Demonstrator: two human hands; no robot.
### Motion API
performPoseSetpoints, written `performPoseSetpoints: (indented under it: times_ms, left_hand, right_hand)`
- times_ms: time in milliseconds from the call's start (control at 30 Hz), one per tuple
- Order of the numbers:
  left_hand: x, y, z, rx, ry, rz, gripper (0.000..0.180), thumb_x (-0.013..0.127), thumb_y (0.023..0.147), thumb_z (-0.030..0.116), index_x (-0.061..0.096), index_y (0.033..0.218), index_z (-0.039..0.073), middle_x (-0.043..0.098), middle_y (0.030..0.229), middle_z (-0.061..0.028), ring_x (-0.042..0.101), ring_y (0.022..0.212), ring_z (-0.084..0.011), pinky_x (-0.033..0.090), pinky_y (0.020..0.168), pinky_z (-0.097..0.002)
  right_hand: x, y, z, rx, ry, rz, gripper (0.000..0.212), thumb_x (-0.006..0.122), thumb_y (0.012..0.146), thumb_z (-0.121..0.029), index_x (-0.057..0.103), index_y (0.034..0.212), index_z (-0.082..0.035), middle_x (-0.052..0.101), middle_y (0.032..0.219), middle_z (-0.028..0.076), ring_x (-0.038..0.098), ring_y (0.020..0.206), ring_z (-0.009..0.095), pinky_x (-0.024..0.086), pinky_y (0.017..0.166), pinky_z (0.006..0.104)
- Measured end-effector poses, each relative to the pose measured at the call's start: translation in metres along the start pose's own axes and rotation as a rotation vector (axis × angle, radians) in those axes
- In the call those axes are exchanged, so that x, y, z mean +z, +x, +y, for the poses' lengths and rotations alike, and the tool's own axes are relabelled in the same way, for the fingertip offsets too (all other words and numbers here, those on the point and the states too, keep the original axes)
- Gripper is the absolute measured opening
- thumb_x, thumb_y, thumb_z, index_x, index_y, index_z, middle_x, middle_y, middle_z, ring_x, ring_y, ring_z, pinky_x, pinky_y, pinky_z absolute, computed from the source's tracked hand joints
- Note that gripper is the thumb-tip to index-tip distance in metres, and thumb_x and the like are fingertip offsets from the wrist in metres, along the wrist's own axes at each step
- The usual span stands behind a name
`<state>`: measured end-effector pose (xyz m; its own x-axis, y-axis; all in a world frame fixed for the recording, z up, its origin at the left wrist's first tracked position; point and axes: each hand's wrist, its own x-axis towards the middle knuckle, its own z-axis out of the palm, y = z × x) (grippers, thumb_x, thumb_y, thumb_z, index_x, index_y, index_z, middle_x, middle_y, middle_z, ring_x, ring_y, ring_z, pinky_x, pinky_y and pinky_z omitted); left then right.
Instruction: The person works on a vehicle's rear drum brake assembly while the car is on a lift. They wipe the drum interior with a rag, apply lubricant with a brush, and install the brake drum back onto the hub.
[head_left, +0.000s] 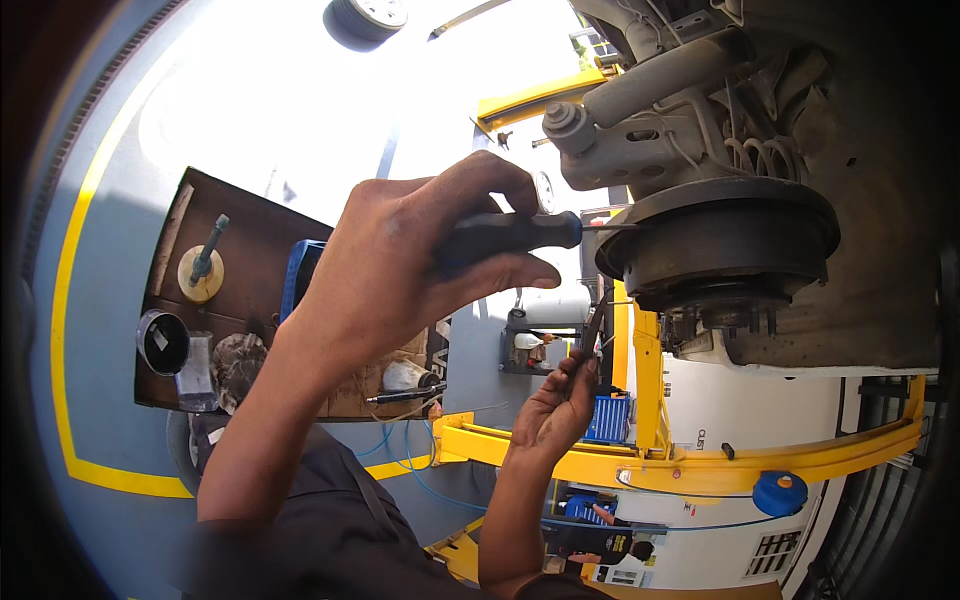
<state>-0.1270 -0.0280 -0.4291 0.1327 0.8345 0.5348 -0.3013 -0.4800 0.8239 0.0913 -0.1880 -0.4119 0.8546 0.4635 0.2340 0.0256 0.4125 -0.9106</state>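
My left hand (390, 240) is closed round the dark handle of a screwdriver (510, 235). Its thin shaft reaches the edge of a dark, round wheel brake assembly (720, 235) under the vehicle; whether the tip goes inside is hidden. Lower down, my right hand (555, 415) grips a slim dark tool (592, 335) between thumb and fingers, pointed at the underside of the same assembly. What kind of tool it is I cannot make out. Wheel studs (765, 322) stick out of the hub face. A shock absorber (670, 75) runs above the brake assembly.
A brown work surface (190, 335) at left bears a black cup (162, 342), a clear container (197, 375), a crumpled rag (238, 365) and other items. Yellow lift beams (700, 465) and a blue hose (680, 527) run at lower right. Another person (605, 543) is in the background.
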Motion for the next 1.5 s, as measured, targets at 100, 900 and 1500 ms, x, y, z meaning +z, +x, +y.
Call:
performPoseSetpoints:
  times_ms: [100,900,1500]
  left_hand:
    - [-0.006,0.013,-0.014,0.224,0.057,-0.069,0.032,0.085,0.087,0.018,0.077,0.115,0.005,0.080,0.101,-0.0113,0.080,0.090,-0.0249,0.064,0.080,-0.0386]
    - [0.001,0.039,-0.045,0.461,-0.248,-0.080,0.028,0.082,0.090,0.015,0.078,0.108,-0.006,0.079,0.092,-0.0198,0.079,0.081,-0.0284,0.063,0.075,-0.0362]
    - [-0.001,0.051,-0.046,0.457,-0.264,-0.059,0.027,0.081,0.090,0.011,0.077,0.109,-0.007,0.079,0.093,-0.0207,0.080,0.082,-0.0282,0.063,0.075,-0.0359]
  right_hand:
    - [0.000,0.007,0.007,-0.022,0.009,-0.081,0.028,0.069,0.102,-0.009,0.066,0.127,0.005,0.074,0.112,0.015,0.074,0.103,0.015,0.062,0.071,0.0189]
    - [0.020,0.033,0.028,0.063,0.260,-0.051,0.024,0.062,0.105,-0.004,0.064,0.124,0.010,0.073,0.115,0.021,0.076,0.106,0.024,0.069,0.079,0.0233]
    - [0.056,0.046,0.038,-0.101,0.026,0.013,0.026,0.068,0.102,-0.005,0.065,0.126,0.003,0.074,0.111,0.016,0.076,0.101,0.020,0.067,0.084,0.0229]
